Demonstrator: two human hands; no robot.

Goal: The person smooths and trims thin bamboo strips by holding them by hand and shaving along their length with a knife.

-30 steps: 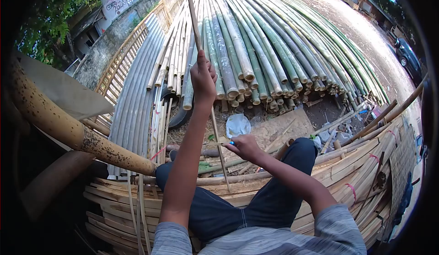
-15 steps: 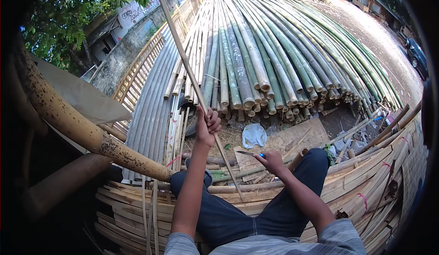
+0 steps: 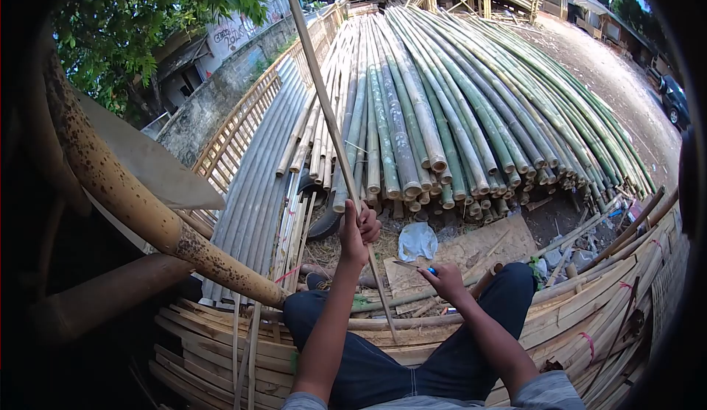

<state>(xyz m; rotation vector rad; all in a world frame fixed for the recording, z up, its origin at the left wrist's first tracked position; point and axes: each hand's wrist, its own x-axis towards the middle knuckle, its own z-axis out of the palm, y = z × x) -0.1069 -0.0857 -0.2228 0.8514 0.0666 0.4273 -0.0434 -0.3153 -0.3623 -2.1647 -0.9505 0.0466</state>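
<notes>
My left hand (image 3: 359, 235) is closed around a long, thin bamboo strip (image 3: 324, 101). The strip slants from the top of the view down to between my knees, its lower end near the stacked split bamboo (image 3: 412, 336). To the right, my right hand (image 3: 446, 281) is wrapped round the blue handle of a knife (image 3: 409, 265). Its blade points left, toward the strip, and is apart from it. My fingers hide most of the handle.
A large pile of bamboo poles (image 3: 442, 108) lies ahead. A thick spotted bamboo pole (image 3: 132, 196) crosses at the left, near my knee. Beyond my hands are a white plastic bag (image 3: 417, 241) and a flat brown board (image 3: 486, 252). Corrugated sheets (image 3: 250, 189) lie left.
The whole scene sits slightly lower and further right as the view tilts up. My left hand still holds the strip and my right hand still holds the knife.
</notes>
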